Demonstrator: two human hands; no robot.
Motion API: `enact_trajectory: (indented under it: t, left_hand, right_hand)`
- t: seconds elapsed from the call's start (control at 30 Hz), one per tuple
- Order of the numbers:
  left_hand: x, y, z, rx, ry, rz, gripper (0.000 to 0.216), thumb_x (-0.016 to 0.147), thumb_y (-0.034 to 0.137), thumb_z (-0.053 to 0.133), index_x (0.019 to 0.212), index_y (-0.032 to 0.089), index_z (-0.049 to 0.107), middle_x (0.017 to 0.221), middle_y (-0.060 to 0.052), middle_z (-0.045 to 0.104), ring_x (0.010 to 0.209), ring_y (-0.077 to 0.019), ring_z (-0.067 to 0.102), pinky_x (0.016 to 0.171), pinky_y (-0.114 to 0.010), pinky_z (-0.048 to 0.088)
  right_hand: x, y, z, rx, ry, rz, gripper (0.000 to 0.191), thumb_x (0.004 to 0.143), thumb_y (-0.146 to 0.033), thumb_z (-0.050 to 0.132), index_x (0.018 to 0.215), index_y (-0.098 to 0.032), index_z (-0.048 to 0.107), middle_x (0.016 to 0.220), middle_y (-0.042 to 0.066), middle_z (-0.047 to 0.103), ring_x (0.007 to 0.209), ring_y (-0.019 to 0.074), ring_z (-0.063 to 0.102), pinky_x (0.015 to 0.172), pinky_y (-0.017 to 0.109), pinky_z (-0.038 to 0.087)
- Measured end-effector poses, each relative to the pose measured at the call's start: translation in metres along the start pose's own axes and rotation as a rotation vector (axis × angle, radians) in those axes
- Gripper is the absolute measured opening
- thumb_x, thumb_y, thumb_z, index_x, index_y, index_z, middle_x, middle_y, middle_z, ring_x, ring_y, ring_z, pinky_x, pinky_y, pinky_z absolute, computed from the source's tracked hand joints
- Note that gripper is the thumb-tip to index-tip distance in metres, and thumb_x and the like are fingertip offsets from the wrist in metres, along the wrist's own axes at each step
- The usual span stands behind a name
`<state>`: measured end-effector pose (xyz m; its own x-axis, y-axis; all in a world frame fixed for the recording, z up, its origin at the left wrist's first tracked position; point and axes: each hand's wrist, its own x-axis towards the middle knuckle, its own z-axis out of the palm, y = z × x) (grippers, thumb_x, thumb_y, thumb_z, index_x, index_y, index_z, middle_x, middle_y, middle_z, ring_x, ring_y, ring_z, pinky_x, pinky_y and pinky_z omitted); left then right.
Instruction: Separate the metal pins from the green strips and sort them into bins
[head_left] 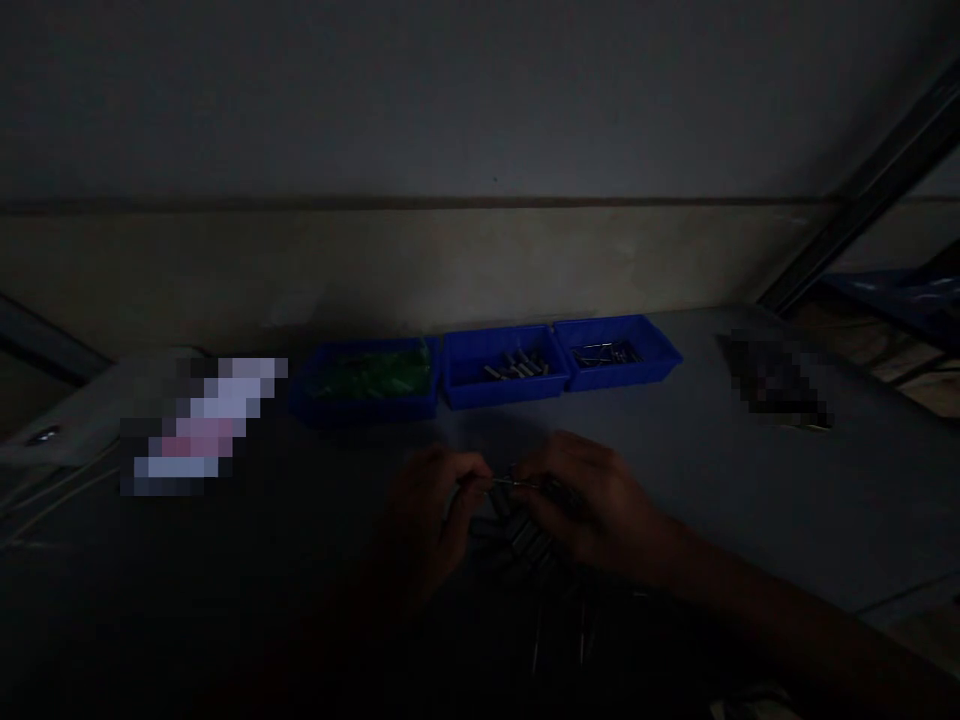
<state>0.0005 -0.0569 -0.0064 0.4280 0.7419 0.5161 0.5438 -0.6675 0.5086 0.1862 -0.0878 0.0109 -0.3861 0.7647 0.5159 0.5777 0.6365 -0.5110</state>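
The scene is dark. My left hand pinches one end of a thin, shiny metal rod between thumb and fingers. From the other side, my right hand grips the rod's opposite end, its fingers closed. Whether a second small part is in the right fingers is too dark to tell. Below and between both hands lies a pile of short metal cylinders on the table. Nearer to me, a few thin metal pins show faintly.
Three blue bins stand in a row near the wall: the left bin with green pieces, the middle bin with metal cylinders, the right bin with thin metal pins. A blurred-out bright object lies left, a dark one right.
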Motion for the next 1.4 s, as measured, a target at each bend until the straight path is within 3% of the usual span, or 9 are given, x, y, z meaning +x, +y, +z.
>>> enact_trajectory:
  t: [0.23, 0.7, 0.83, 1.0, 1.27, 1.4]
  left_hand:
    - [-0.001, -0.001, 0.000, 0.008, -0.011, -0.031, 0.014, 0.084, 0.020, 0.044, 0.078, 0.020, 0.056, 0.070, 0.001, 0.060, 0.068, -0.0137, 0.057, 0.065, -0.026, 0.046]
    - [-0.002, -0.001, 0.001, -0.009, -0.065, 0.030, 0.014, 0.084, 0.017, 0.044, 0.077, 0.020, 0.055, 0.069, 0.001, 0.059, 0.067, -0.0134, 0.056, 0.066, -0.026, 0.045]
    - [-0.001, -0.002, 0.001, 0.009, -0.060, -0.027, 0.020, 0.086, 0.019, 0.039, 0.074, 0.020, 0.055, 0.067, -0.001, 0.059, 0.065, -0.0137, 0.055, 0.063, -0.026, 0.044]
    - [0.003, -0.002, 0.001, 0.049, -0.032, -0.081, 0.025, 0.087, 0.022, 0.035, 0.070, 0.019, 0.054, 0.064, -0.001, 0.057, 0.064, -0.0140, 0.054, 0.059, -0.026, 0.043]
    - [0.003, 0.000, 0.003, 0.057, -0.048, -0.091, 0.033, 0.087, 0.025, 0.036, 0.057, 0.019, 0.045, 0.056, 0.001, 0.049, 0.058, -0.0123, 0.050, 0.054, -0.024, 0.039]
    - [0.003, 0.006, -0.002, -0.024, -0.092, -0.103, 0.026, 0.087, 0.024, 0.039, 0.064, 0.019, 0.050, 0.060, 0.001, 0.054, 0.060, -0.0117, 0.053, 0.055, -0.023, 0.042]
  right_hand:
    - [-0.001, 0.000, 0.001, 0.005, 0.007, 0.031, 0.003, 0.084, -0.018, 0.053, 0.086, -0.017, 0.054, 0.074, 0.002, 0.059, 0.068, 0.0120, 0.053, 0.062, 0.024, 0.041]
    - [0.001, -0.001, -0.002, -0.047, -0.110, -0.048, 0.008, 0.086, -0.016, 0.045, 0.083, -0.016, 0.052, 0.071, 0.003, 0.057, 0.065, 0.0131, 0.050, 0.059, 0.026, 0.040]
    - [0.001, -0.001, 0.000, -0.078, -0.133, -0.010, 0.013, 0.089, -0.020, 0.043, 0.083, -0.016, 0.054, 0.071, 0.004, 0.059, 0.065, 0.0132, 0.052, 0.061, 0.026, 0.040]
    - [-0.001, 0.000, 0.004, -0.117, -0.093, 0.002, 0.014, 0.088, -0.029, 0.048, 0.088, -0.017, 0.055, 0.074, 0.004, 0.061, 0.067, 0.0143, 0.054, 0.063, 0.028, 0.041]
    - [0.001, -0.003, 0.000, -0.189, -0.047, 0.004, 0.019, 0.089, -0.020, 0.042, 0.079, -0.015, 0.057, 0.067, 0.004, 0.059, 0.061, 0.0129, 0.051, 0.058, 0.026, 0.038]
    - [0.006, 0.015, -0.014, -0.239, 0.097, 0.077, 0.025, 0.090, -0.024, 0.039, 0.074, -0.016, 0.057, 0.061, 0.002, 0.056, 0.056, 0.0116, 0.051, 0.055, 0.024, 0.037]
